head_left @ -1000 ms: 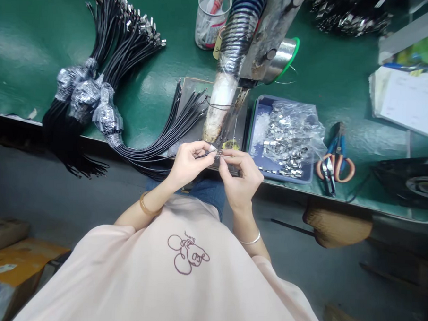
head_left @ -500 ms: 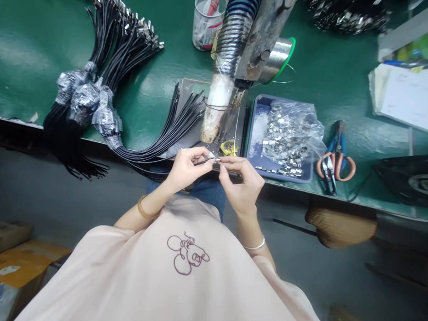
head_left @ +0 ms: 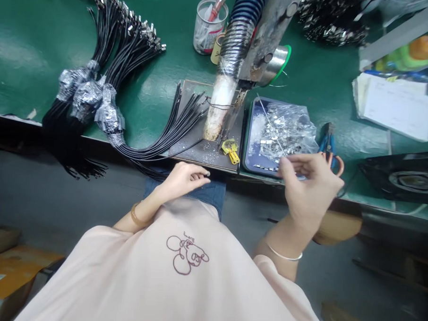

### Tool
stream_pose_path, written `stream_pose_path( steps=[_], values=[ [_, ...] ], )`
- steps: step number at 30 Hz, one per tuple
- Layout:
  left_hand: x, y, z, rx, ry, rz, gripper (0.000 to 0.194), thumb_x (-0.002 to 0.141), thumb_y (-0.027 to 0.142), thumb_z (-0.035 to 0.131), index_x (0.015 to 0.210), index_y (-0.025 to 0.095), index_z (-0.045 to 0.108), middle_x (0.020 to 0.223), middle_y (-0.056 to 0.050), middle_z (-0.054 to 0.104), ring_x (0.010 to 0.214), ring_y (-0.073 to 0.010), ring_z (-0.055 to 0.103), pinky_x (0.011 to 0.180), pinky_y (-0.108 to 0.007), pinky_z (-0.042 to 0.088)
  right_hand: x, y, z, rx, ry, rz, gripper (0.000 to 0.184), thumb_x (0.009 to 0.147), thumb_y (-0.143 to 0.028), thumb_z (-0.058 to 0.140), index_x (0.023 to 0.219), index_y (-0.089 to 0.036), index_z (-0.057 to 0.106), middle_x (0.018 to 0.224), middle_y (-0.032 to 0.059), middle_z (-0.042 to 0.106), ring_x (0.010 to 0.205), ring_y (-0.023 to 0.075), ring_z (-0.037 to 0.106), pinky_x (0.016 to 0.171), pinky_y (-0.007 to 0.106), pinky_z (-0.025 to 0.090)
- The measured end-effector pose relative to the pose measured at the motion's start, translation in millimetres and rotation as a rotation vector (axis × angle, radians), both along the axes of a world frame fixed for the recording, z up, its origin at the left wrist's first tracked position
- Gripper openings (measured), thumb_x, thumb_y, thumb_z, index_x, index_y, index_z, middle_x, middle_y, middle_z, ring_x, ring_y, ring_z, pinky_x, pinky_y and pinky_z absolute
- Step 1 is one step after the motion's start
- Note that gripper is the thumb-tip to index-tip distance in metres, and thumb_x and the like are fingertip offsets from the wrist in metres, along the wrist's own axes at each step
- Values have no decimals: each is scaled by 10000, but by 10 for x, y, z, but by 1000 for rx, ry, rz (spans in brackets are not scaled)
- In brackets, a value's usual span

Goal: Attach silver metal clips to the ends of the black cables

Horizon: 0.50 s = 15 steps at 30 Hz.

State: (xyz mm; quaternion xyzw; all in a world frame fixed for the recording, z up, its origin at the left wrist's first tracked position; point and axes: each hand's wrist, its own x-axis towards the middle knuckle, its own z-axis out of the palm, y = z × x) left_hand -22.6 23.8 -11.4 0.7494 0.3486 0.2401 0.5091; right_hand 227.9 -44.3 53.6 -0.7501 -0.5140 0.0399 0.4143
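Observation:
My left hand (head_left: pixel 186 179) is closed in front of the bench edge, thumb and fingers together. At its fingertips shows the end of a small dark metal piece (head_left: pixel 208 174); the rest is hidden by the fingers. My right hand (head_left: pixel 310 186) is over the front right of the blue tray (head_left: pixel 247 152), pinching a thin silvery solder wire (head_left: pixel 270 122) that runs up and left from its fingertips. Bagged and loose metal connectors (head_left: pixel 288 130) fill the tray. Left of it, a yellow piece (head_left: pixel 230 151) lies on the dark plate (head_left: pixel 189 152) beneath the soldering iron (head_left: pixel 233 116).
Bundles of black cables (head_left: pixel 133 50) lie at left, one fanned onto the plate. A ribbed hose (head_left: pixel 243 20) and metal arm (head_left: pixel 272 37) overhang the middle, beside a solder spool (head_left: pixel 277 64). Pliers (head_left: pixel 328 142), papers (head_left: pixel 397 104) and a black device (head_left: pixel 419 176) are at right.
My hands have parted. The right one has moved right across the tray, drawing the solder wire aslant. The left has come slightly down, and the yellow piece shows more fully.

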Motion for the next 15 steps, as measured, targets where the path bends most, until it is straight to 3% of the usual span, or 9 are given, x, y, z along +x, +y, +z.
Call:
stream_pose_path(
  steps=[3,5,7,11,15],
  values=[
    [-17,143,14,259,-46,301,179,907,289,650,893,142,751,799,-55,741,661,-138,640,648,-240,528,252,117,35,-351,-49,188,404,807,-608,662,663,-235,606,655,30,676,585,194,630,614,342,498],
    [-7,283,37,479,90,378,152,923,257,633,924,150,741,884,-72,730,788,-177,645,754,-298,541,376,237,30,-476,-45,320,494,776,-706,633,628,-235,609,658,45,682,601,204,621,604,341,474],
    [22,406,52,597,273,364,103,893,197,653,934,149,734,930,-91,708,883,-226,632,807,-350,529,459,371,23,-569,-36,469,549,758,-765,607,624,-233,624,647,52,679,612,207,609,592,332,449],
    [77,481,93,589,429,278,126,875,88,584,872,134,701,918,-106,686,910,-249,611,800,-357,505,523,569,24,-684,-72,666,573,756,-782,590,602,-231,612,629,47,666,590,183,578,586,313,418],
    [15,369,266,442,315,191,125,848,91,585,868,141,697,748,-53,666,818,-212,593,726,-306,454,510,567,-9,-638,-106,625,481,800,-682,595,636,-231,588,650,38,651,594,170,570,585,299,416]
  ],
)
